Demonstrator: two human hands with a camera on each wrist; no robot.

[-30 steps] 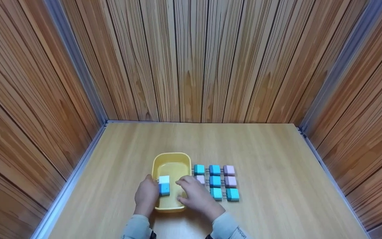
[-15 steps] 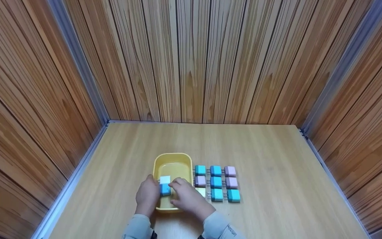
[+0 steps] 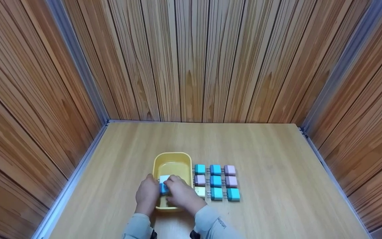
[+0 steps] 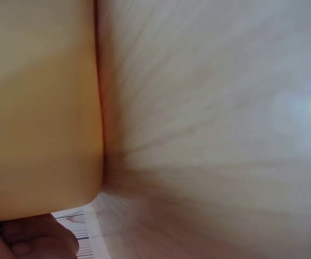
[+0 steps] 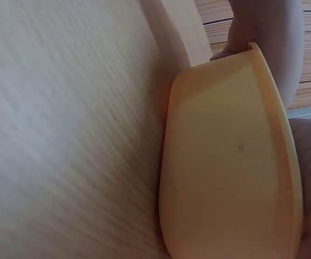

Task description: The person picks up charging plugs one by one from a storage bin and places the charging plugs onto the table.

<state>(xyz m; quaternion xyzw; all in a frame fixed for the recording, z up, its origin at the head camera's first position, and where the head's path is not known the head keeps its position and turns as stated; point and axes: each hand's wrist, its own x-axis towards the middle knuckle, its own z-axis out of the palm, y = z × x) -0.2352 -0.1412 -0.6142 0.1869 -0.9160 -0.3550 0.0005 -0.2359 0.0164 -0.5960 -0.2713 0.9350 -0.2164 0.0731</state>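
Note:
My left hand (image 3: pixel 148 195) grips the left rim of a yellow plastic bin (image 3: pixel 172 154); its fingers (image 4: pixel 39 237) show past the bin's corner in the left wrist view. Inside the bin, by the left wall, lie a white plug charger (image 3: pixel 164 178) and, just in front of it, a blue plug charger (image 3: pixel 163 189). My right hand (image 3: pixel 183 194) reaches over the bin's right wall, its fingertips over the top of the blue charger and the thumb low beside it. I cannot tell whether it pinches the charger. In the right wrist view the bin's wall (image 5: pixel 225 162) hides the chargers.
Right of the bin, plug chargers lie in rows on the wooden table (image 3: pixel 264 159): teal (image 3: pixel 200 169), blue (image 3: pixel 215 181), pink (image 3: pixel 230 170) and cream (image 3: pixel 200 191), prongs pointing left. Wood-panelled walls (image 3: pixel 191 66) enclose the table at the back and both sides.
My right hand has moved left into the bin, its fingers now over the blue charger, uncovering the cream and pink chargers beside the bin. The left hand has stayed on the rim.

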